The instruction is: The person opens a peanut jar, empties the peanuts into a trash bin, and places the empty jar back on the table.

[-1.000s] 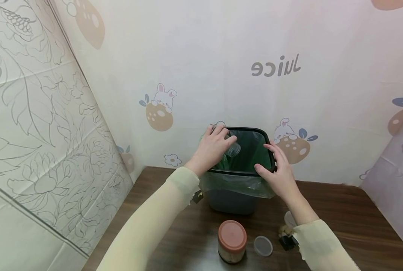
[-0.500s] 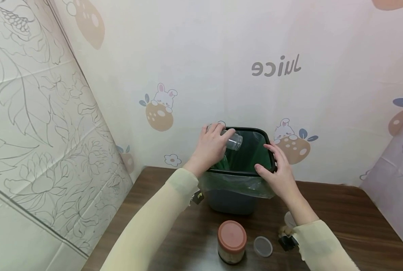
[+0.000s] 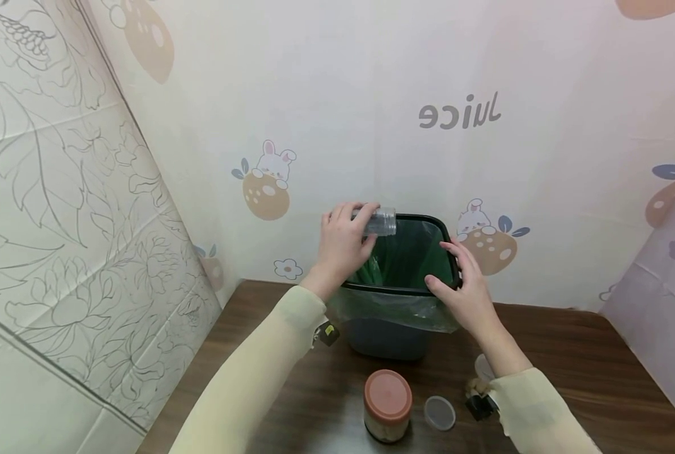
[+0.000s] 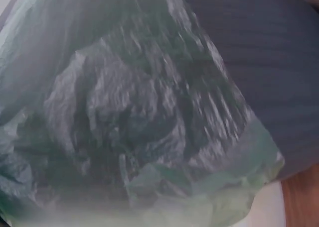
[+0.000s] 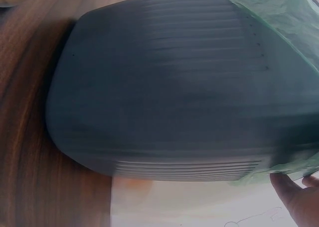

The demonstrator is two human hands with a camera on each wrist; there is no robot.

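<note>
In the head view my left hand (image 3: pixel 341 243) grips a small clear jar (image 3: pixel 384 222), lying sideways over the left back part of the trash bin. Its ridged mouth points right; the fingers hide its other end. The dark grey trash bin (image 3: pixel 385 340) has a black rim (image 3: pixel 382 290) and a green plastic liner (image 3: pixel 405 309) folded over it. My right hand (image 3: pixel 469 290) holds the rim at the right side, thumb at the front corner. In the left wrist view the liner (image 4: pixel 124 107) fills most of the picture. Right-hand fingers (image 5: pixel 286 187) touch the bin's upper side in the right wrist view.
A jar with an orange-pink lid (image 3: pixel 388 396) stands in front of the bin on the dark wooden table (image 3: pixel 292 391). Beside it lies a round translucent lid (image 3: pixel 440 413). Another pale lid (image 3: pixel 483 367) and tan pieces (image 3: pixel 476 387) are partly behind my right wrist. Patterned curtains (image 3: pixel 343 126) hang behind.
My left hand has risen and shifted left, turning the clear jar from mouth-down toward level, up out of the bin's opening. The right hand stays on the rim.
</note>
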